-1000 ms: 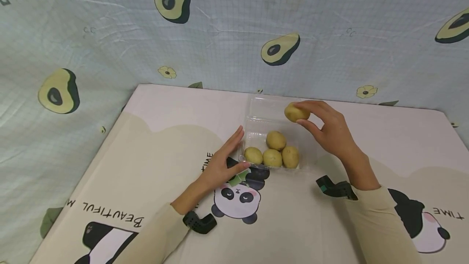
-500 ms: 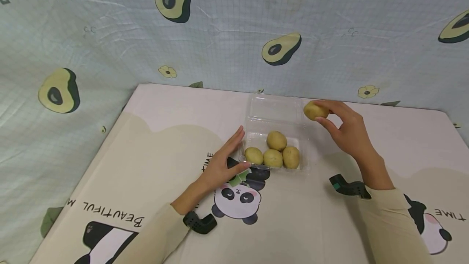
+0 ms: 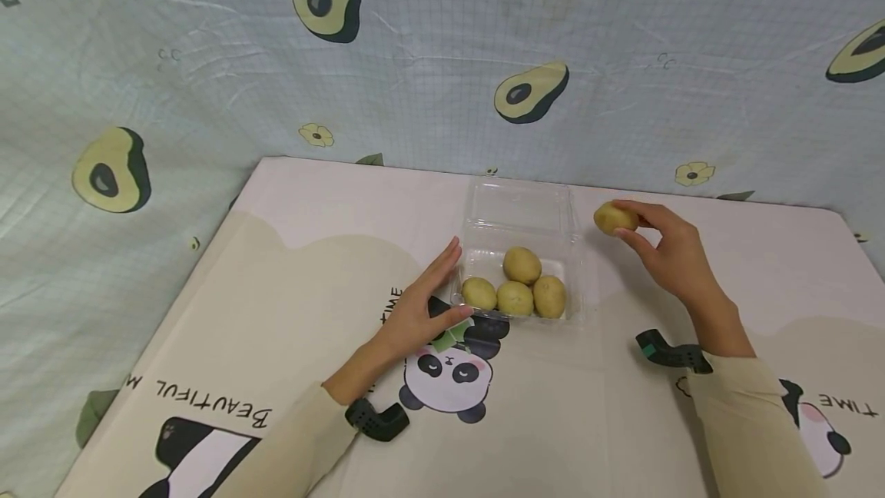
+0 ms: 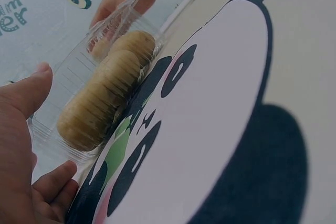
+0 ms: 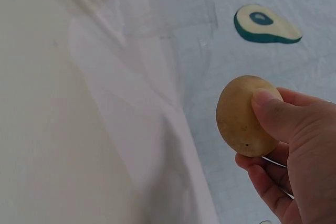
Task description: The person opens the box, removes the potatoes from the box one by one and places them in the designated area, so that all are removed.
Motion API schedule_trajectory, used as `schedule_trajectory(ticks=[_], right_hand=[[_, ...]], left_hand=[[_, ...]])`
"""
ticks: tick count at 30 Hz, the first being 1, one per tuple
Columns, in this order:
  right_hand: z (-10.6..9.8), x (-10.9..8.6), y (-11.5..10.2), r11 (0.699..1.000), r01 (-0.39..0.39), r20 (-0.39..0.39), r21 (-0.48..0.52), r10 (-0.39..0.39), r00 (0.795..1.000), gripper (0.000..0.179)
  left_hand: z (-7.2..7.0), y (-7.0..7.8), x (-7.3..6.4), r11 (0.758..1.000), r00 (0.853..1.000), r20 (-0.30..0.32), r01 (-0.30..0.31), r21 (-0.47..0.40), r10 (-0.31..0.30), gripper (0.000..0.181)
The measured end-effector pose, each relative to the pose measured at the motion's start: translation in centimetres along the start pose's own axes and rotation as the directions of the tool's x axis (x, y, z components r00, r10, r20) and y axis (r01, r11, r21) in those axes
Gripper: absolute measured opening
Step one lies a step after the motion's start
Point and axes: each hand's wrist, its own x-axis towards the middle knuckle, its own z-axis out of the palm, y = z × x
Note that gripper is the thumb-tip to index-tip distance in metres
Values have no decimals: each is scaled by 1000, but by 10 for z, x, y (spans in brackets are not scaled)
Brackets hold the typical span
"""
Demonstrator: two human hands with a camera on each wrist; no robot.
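My right hand [image 3: 667, 252] pinches a small yellow-brown potato [image 3: 615, 218] between thumb and fingers, off to the right of a clear plastic box. In the right wrist view the same potato [image 5: 245, 116] shows smooth skin with a few dark specks. Several more potatoes [image 3: 515, 298] lie inside the box [image 3: 575, 294], mostly along its near side. Its hinged lid [image 3: 522, 204] is folded back, away from me. At the box's left side rests my left hand [image 3: 422, 306], fingers straight and thumb at the near left corner. The left wrist view shows the potatoes [image 4: 105, 98] through the ribbed wall.
A tablecloth [image 3: 311, 313] with panda prints covers the table. Behind the table hangs a pale curtain [image 3: 429, 98] printed with avocados. Black wrist mounts [image 3: 376, 419] sit below both hands.
My right hand has carried the potato from above the box's lid out to the right, then slightly nearer to me. The left hand, the box and the other potatoes have stayed put.
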Motion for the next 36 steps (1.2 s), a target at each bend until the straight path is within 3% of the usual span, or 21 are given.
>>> schedule_trajectory(ticks=[18, 27, 36], right_hand=[[11, -4, 17, 990, -141, 114, 28, 137, 984, 43], [10, -3, 18, 966, -255, 222, 29, 243, 944, 40], [8, -2, 18, 958, -285, 256, 30, 268, 929, 38]], left_hand=[[-1, -1, 0, 1000, 1000, 2, -8, 4, 8, 82], [-1, -2, 0, 1000, 1000, -4, -14, 8, 14, 82], [-1, -3, 0, 1000, 1000, 0, -14, 0, 14, 83]])
